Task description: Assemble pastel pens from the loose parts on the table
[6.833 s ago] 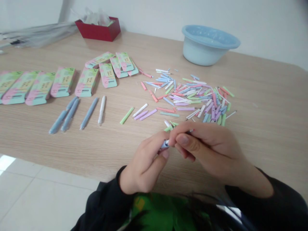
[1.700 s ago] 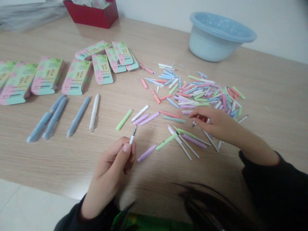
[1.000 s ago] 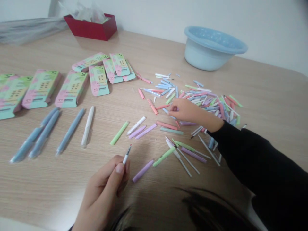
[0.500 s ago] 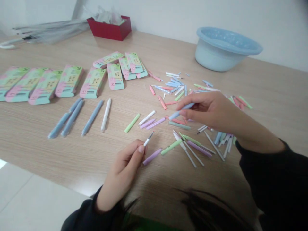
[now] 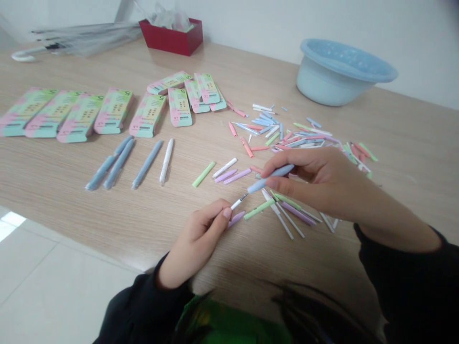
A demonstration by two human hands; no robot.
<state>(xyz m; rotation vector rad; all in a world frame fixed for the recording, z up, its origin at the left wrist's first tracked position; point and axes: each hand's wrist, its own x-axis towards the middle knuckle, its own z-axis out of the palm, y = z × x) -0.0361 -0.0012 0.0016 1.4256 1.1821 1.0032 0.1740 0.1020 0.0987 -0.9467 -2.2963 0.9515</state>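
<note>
Refill [image 5: 237, 204] in left hand [image 5: 201, 234] — apparently touching cap [image 5: 271, 176] in right hand [image 5: 322, 184].

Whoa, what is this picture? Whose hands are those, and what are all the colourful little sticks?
There is no machine here, just a person. The picture comes from a small camera worn on their head, looking down, so you see their own two hands. The left hand pinches a thin white pen insert in its fingers. The right hand holds a blue pen tube, with the insert's tip right at the tube's end. On the wooden table lie a heap of pastel pen pieces, three blue pens and one white pen side by side, a row of colourful cartons, a pale blue basin and a red box.
</note>
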